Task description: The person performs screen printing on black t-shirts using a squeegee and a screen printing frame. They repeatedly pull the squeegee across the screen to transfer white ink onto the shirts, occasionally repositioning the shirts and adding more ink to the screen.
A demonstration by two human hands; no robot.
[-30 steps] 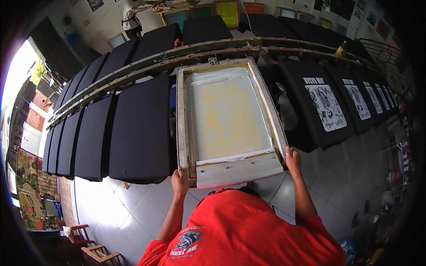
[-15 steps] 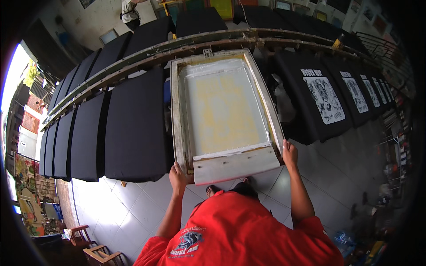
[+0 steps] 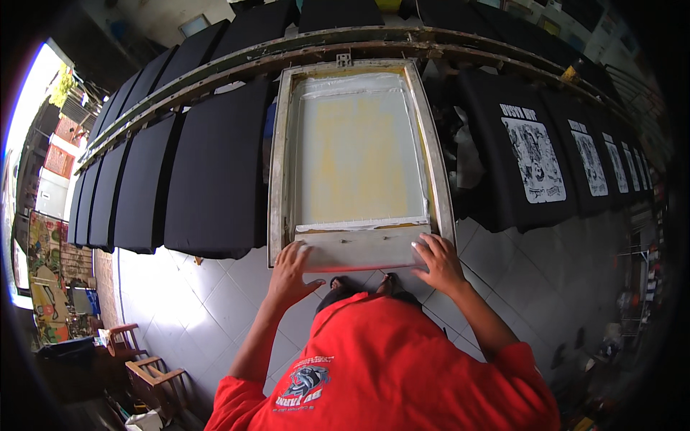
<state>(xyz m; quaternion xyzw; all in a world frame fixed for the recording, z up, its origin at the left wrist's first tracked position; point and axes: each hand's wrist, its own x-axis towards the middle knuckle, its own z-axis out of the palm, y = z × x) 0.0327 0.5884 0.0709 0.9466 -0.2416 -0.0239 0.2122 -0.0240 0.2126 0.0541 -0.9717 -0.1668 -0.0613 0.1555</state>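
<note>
A wooden screen-printing frame lies in front of me over the black board, its pale mesh showing a faint yellowish image area. At the frame's near end rests a wide, whitish squeegee with a reddish lower edge. My left hand is at the squeegee's left end, fingertips at its corner and thumb spread away. Opposite it, my right hand has its fingers apart over the right end. Neither hand is closed around the squeegee; whether the fingertips press on it I cannot tell.
Boards with plain black shirts line up to the left. On the right, black shirts carry white prints. A long metal rail runs behind the frame. Wooden chairs stand at lower left on the tiled floor.
Both hands have let go of the frame's side edges and moved inward to the ends of the squeegee. The view has shifted slightly, with the frame now squarer in front of me.
</note>
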